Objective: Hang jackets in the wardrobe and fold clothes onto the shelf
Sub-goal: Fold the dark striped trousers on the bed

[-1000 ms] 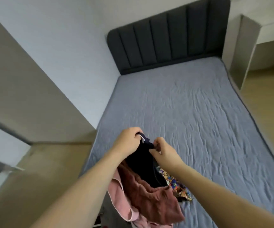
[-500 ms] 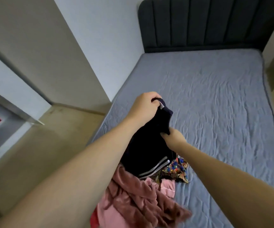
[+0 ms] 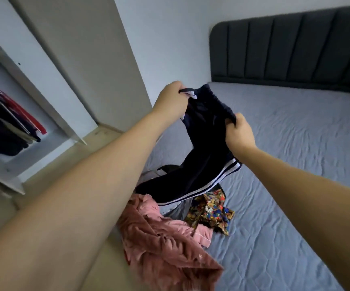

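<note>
**Fingers of both hands grip a dark navy garment above the bed**

Fingers of my left hand (image 3: 171, 99) are curled round one end of the waistband of a dark navy garment (image 3: 205, 148), near the centre of the frame. My right hand (image 3: 240, 133), slightly lower and to the right, pinches the other end of that band in a closed grasp. Between the two hands the ribbed band is stretched out, and the rest of the garment hangs down toward the lower centre, showing white stripes (image 3: 218, 181) along one side.

Below it, on the near corner of the bed (image 3: 295, 164) with its wrinkled grey-blue cover, lies a heap of clothes: a crumpled pink garment (image 3: 165, 244) at the bottom centre and a bright multicoloured patterned piece (image 3: 209, 213) just to its right. I cannot tell whether the hanging hem touches the heap.

At the upper right stands a dark padded headboard (image 3: 285, 49). At the left edge of the frame, an open wardrobe (image 3: 33, 85) shows hanging clothes (image 3: 8, 118) in red and dark colours.
</note>
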